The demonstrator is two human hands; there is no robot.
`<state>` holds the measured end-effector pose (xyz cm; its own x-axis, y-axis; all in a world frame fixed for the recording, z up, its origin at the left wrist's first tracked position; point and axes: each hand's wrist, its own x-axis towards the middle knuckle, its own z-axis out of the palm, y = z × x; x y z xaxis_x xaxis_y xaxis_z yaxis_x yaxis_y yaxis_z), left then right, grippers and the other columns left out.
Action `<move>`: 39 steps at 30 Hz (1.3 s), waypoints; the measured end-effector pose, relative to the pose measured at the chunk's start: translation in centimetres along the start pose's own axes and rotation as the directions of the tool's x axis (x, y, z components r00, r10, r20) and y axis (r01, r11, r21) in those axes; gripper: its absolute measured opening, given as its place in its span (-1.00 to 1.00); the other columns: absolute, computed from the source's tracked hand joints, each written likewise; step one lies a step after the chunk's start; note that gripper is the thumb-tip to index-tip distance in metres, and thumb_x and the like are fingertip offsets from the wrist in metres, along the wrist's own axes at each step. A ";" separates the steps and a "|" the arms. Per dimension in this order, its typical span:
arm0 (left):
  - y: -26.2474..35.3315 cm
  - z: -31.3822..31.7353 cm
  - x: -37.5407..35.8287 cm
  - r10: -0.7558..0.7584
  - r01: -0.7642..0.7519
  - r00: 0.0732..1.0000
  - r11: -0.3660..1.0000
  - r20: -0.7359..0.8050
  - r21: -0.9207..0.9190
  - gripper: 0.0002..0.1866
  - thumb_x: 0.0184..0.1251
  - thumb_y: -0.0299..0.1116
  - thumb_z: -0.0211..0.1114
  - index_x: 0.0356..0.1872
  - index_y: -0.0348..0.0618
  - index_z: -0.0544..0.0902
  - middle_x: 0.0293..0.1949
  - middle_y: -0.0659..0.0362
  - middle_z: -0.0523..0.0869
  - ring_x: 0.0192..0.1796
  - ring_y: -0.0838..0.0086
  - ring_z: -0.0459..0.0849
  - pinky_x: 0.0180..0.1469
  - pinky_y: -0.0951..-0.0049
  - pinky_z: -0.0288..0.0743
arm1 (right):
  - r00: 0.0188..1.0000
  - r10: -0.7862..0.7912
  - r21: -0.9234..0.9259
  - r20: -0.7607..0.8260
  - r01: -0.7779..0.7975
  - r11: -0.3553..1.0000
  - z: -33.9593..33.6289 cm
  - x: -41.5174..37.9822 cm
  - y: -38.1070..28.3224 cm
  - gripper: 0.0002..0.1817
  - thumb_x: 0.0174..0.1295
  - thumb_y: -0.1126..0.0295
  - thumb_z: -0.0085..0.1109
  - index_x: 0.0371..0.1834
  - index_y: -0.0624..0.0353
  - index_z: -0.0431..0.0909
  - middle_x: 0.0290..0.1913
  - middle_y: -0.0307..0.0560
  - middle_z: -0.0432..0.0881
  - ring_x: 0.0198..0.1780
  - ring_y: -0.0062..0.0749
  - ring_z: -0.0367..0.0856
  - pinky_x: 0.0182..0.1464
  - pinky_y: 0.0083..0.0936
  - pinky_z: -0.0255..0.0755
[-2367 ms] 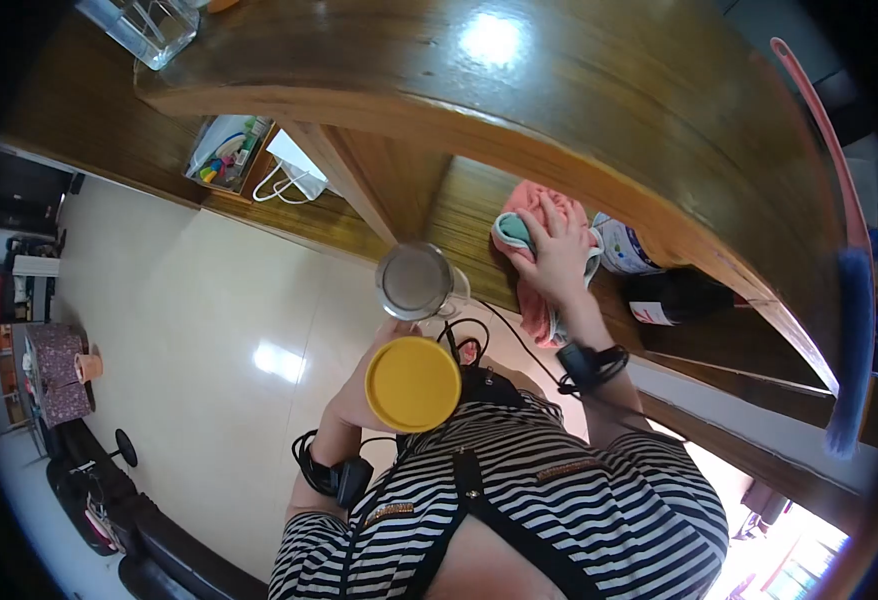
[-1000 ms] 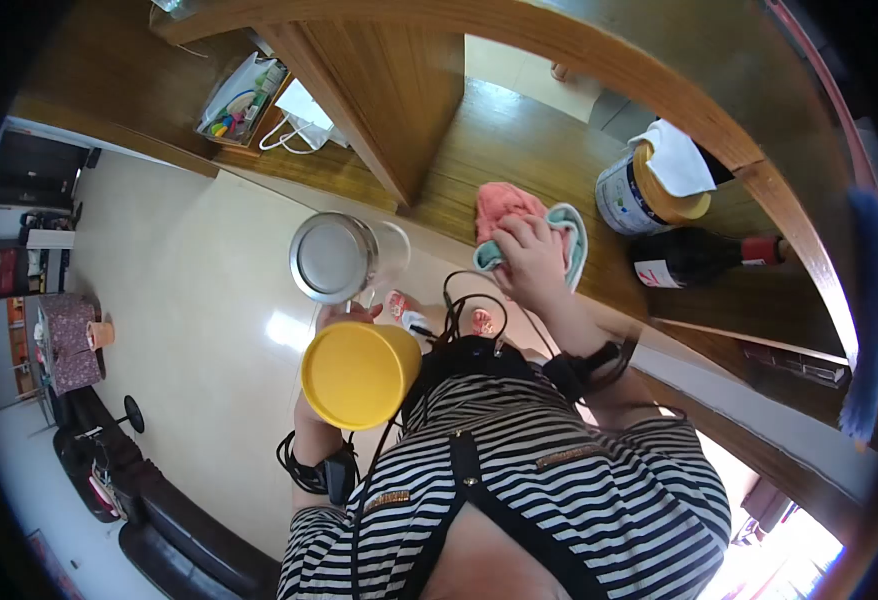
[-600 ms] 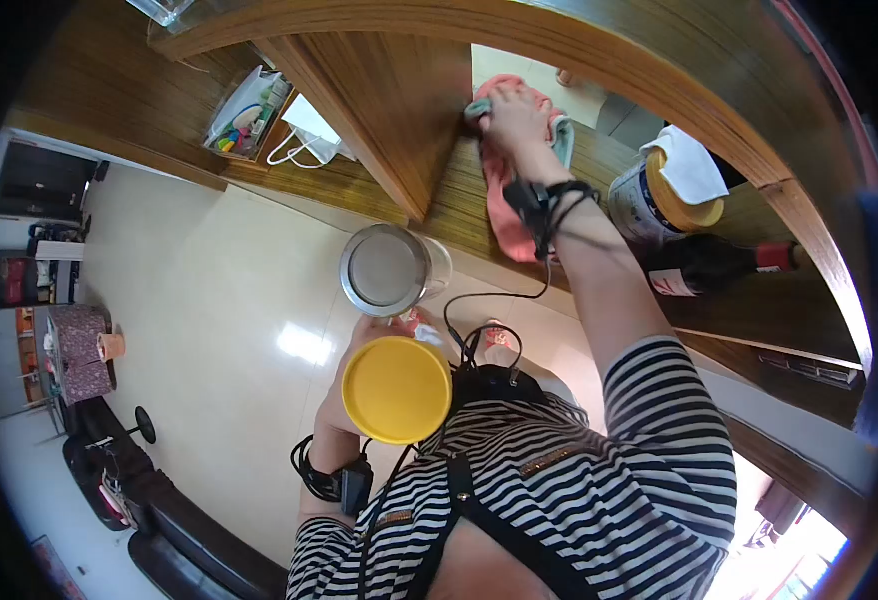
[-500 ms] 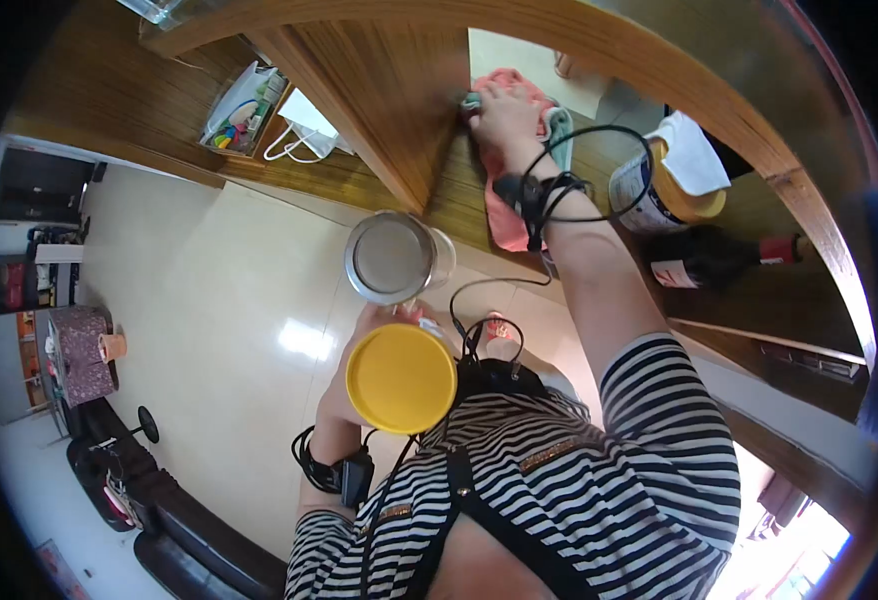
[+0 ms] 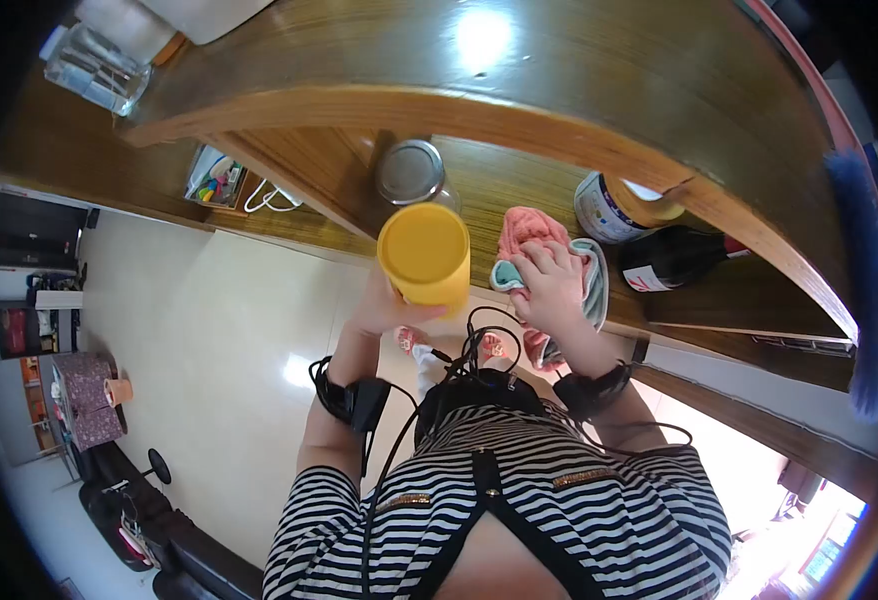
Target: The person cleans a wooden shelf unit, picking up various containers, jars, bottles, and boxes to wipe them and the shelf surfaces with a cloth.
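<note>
My left hand (image 5: 384, 308) is wrapped round a yellow canister (image 5: 424, 245) with a round yellow lid, held in front of the shelf edge. Just behind it, on the shelf against the upright divider, stands a clear jar (image 5: 411, 172) with a metal lid, its lower part hidden by the canister. My right hand (image 5: 551, 282) grips a folded pink and grey-green cloth (image 5: 531, 232) at the front edge of the shelf. Part of the cloth hangs below that hand.
A labelled tub (image 5: 604, 210) and a dark wine bottle lying down (image 5: 674, 262) are right of the cloth. Overhead, a curved wooden shelf (image 5: 359, 105) carries a clear bottle (image 5: 94, 70). A small box of odds and ends (image 5: 221, 185) sits left of the divider. Black cables (image 5: 494, 330) dangle between my arms.
The metal-lidded jar has gone from my left hand to the shelf; the yellow canister stays in that hand and is higher. My right hand has drawn the cloth back to the shelf's front edge.
</note>
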<state>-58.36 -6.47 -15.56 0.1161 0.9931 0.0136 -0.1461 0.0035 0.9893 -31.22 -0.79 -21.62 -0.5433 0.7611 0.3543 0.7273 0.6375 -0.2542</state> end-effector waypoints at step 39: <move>-8.5 -0.1 9.1 0.073 -0.040 0.984 0.979 -0.163 0.201 -0.02 -0.28 -0.37 0.75 0.31 -0.18 0.42 0.24 0.02 0.46 0.29 0.21 0.47 0.41 0.22 0.29 | 0.996 -0.016 0.081 0.093 0.008 0.997 -2.1 2.6 -0.3 -0.39 -0.10 0.06 0.42 0.10 -0.03 0.60 0.17 -0.17 0.53 0.30 -0.03 0.38 0.25 0.04 0.21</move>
<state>-56.16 2.50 -23.86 -0.0567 0.9964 0.0623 0.0497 -0.0595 0.9970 -31.94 0.78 -18.75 -0.5915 0.7586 0.2732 0.6863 0.6515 -0.3232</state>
